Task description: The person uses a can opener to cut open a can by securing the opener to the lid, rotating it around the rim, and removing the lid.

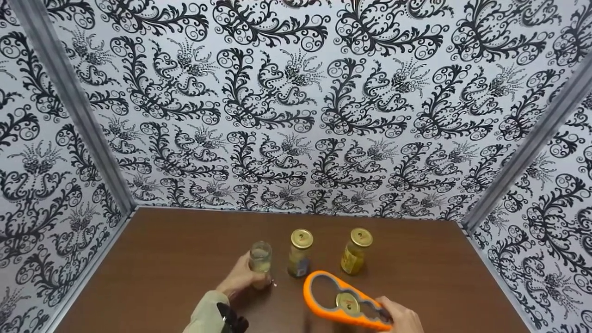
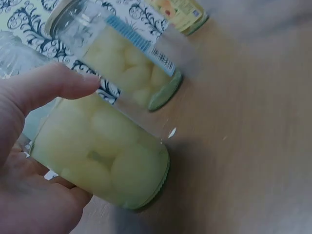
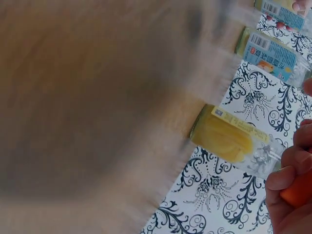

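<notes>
My left hand (image 1: 247, 276) grips a lidless glass jar (image 1: 261, 260) around its side. Pale round fruit fills the lower part of this jar (image 2: 105, 151), and the thumb lies across its front in the left wrist view. At the front right, my right hand (image 1: 401, 317) holds an orange multi-ring jar opener (image 1: 319, 303) by its narrow end. A gold lid (image 1: 348, 303) shows inside one of the opener's grey-lined rings. Only curled fingers (image 3: 287, 170) and a bit of orange appear in the right wrist view.
A gold-lidded jar (image 1: 300, 254) of pale fruit with a blue label stands right of the held jar. Farther right is a gold-lidded jar (image 1: 355, 252) of yellow fruit. They stand on a brown table (image 1: 185, 240), with patterned walls (image 1: 296, 115) behind and at both sides.
</notes>
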`<state>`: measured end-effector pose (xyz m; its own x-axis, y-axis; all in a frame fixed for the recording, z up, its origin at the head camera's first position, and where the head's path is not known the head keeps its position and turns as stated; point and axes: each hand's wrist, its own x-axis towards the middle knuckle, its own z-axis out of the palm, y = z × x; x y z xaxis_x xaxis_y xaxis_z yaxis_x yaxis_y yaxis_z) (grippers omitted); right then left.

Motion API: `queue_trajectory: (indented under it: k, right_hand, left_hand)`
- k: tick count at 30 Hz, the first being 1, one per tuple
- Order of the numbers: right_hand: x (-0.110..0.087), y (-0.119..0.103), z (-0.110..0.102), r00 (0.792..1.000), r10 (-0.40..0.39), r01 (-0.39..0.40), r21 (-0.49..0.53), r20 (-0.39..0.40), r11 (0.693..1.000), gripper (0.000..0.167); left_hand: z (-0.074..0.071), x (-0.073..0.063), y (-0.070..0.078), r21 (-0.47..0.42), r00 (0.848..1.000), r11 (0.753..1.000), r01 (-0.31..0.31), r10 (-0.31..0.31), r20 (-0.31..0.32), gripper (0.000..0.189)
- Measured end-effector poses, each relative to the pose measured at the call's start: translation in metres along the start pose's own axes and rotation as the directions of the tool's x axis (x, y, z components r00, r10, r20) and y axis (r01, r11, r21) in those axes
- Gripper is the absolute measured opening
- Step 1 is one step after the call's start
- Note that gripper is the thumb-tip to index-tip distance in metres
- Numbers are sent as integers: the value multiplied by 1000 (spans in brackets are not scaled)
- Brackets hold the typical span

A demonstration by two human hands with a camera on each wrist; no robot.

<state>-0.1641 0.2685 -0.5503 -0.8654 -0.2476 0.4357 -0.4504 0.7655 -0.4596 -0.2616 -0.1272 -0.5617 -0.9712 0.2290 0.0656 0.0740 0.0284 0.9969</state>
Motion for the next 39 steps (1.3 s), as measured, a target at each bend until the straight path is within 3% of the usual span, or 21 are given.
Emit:
queue_trajectory:
  k: [11,15,20,24,29,34,39]
  right_hand:
    - [-4,-11,3,987,102,-102,-7,125,995,22]
    - [-6,-8,4,986,102,-101,-12,133,995,12]
    - [-10,-4,4,989,95,-95,-7,111,995,13]
    - [-10,-3,3,990,104,-102,-17,99,995,13]
    - [-12,-5,3,982,149,-148,-15,113,989,13]
    - [-15,-5,4,980,148,-148,-12,133,989,14]
    - [-14,-8,10,977,162,-160,-27,141,987,17]
  left_hand:
    - [-14,22,-6,61,997,997,-47,51,-64,59]
    - [-13,25,-9,91,990,995,-32,44,-131,65]
    - [-9,24,-9,154,974,988,1,34,-225,78]
    - [-9,20,-6,180,965,983,38,11,-262,84]
    - [-17,8,0,186,967,982,37,12,-255,90]
    - [-24,-15,17,219,970,976,1,52,-237,82]
    - [-30,-44,33,305,970,947,103,-28,-242,71]
